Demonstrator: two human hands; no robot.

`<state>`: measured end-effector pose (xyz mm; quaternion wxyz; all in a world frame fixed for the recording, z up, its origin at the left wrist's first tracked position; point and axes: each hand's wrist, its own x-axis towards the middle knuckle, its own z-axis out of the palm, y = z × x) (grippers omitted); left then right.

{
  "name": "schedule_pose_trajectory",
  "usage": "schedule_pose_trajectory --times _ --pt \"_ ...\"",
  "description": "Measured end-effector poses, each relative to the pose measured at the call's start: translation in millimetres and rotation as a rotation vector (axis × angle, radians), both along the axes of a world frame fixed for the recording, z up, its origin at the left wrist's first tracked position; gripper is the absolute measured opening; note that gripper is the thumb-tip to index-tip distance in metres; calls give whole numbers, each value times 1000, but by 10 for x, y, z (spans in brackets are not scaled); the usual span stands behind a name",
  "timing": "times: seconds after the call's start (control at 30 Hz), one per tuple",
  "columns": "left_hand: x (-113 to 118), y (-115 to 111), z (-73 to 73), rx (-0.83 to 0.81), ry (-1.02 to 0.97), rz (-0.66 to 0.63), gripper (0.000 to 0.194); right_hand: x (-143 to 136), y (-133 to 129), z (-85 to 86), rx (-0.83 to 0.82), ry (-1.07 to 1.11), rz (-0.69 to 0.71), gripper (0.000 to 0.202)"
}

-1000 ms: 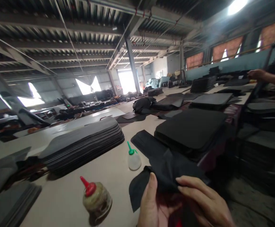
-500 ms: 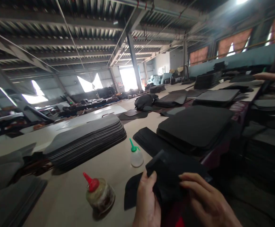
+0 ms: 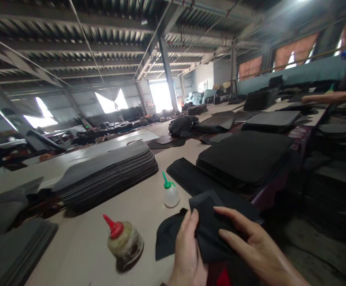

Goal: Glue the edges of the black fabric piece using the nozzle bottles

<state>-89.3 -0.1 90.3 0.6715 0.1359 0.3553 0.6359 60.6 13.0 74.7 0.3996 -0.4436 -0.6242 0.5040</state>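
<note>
A folded piece of black sheet material (image 3: 210,220), perhaps leather, is held up in front of me. My left hand (image 3: 187,246) grips its left edge, thumb on top. On the right side of the piece lie the spread thumb and forefinger of my right hand (image 3: 250,242). Another black piece (image 3: 170,234) lies on the table, partly behind my left hand. Close by stand a clear squeeze bottle (image 3: 171,197) with a green spout and a stained bottle (image 3: 127,244) with a red spout. Long black strips (image 3: 187,174) run beneath the held piece.
A tall stack of grey-black sheets (image 3: 110,174) sits left on the pale table (image 3: 83,238). Another black stack (image 3: 244,159) lies to the right, near the table edge. More sheets (image 3: 15,254) are at lower left. A co-worker's arm (image 3: 327,97) reaches over the table at far right.
The black piece has been flattened and turned, showing a broader face. My right hand has moved from pinching its edge to spread fingers over it. The co-worker's arm reaches further in.
</note>
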Motion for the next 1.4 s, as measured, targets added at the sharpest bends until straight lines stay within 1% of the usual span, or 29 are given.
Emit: schedule_pose_trajectory --times 0.07,0.1,0.13,0.2,0.23,0.27,0.33,0.37,0.4,0.47,0.53,0.57,0.63,0.7,0.73,0.8,0.9,0.93,1.0,1.03,1.07,1.1,1.13,1.23,1.3,1.4 --pt "-39 -72 -41 47 71 -28 40 2 39 83 -160 202 -43 46" --pt "-78 -127 -58 77 155 -18 46 6 73 148 -233 311 -87 47" --pt "-129 -194 -70 98 281 19 50 9 117 229 -289 413 -131 48" --pt "-263 -343 -74 126 606 141 51 -5 245 418 -324 577 -199 49" --pt "-340 -412 -69 135 803 205 45 -29 329 515 -304 625 -215 46" --pt "-418 -471 -63 184 995 245 37 -65 428 604 -268 660 -228 41" --pt "-570 -539 -64 321 1371 268 21 -179 666 737 -226 672 -227 26" --pt "-639 -547 -78 397 1534 246 17 -250 799 774 -215 658 -221 21" --pt "-703 -542 -103 453 1682 213 17 -325 935 788 -207 632 -206 19" --pt "-810 -510 -177 500 1910 127 21 -461 1192 754 -228 511 -171 26" --pt "-889 -479 -262 498 2044 60 24 -540 1386 656 -246 342 -204 34" --pt "-919 -472 -300 500 2077 37 25 -552 1445 597 -230 259 -232 38" --pt "-960 -477 -352 505 2105 -11 26 -524 1468 492 -138 123 -289 45" --pt "-988 -493 -375 500 2109 -42 25 -456 1362 434 -5 27 -309 45" --pt "-1000 -499 -382 500 2109 -52 25 -422 1268 426 57 -14 -294 41" --pt "-1023 -498 -397 521 2116 -52 24 -375 1026 433 152 -89 -200 32" --pt "-1057 -472 -438 576 2139 -40 23 -385 653 410 261 -199 54 26" --pt "-1065 -463 -451 598 2147 -30 23 -405 556 378 313 -253 121 29" --pt "-1071 -453 -467 634 2162 -5 23 -450 433 283 428 -369 180 37" --pt "-1069 -454 -466 642 2165 10 23 -471 406 231 467 -400 187 34" --pt "-1064 -458 -461 640 2164 19 22 -487 399 183 489 -408 186 27" --pt "-1057 -466 -454 624 2158 23 22 -496 406 144 488 -391 183 18" --pt "-1048 -475 -446 603 2148 24 21 -499 423 115 476 -362 178 15" --pt "-1013 -503 -434 555 2076 58 20 -464 476 97 368 -265 119 29" --pt "-978 -513 -432 522 1959 158 18 -414 483 126 233 -188 62 38" --pt "-891 -511 -389 435 1713 339 11 -340 441 183 60 -60 -2 45"
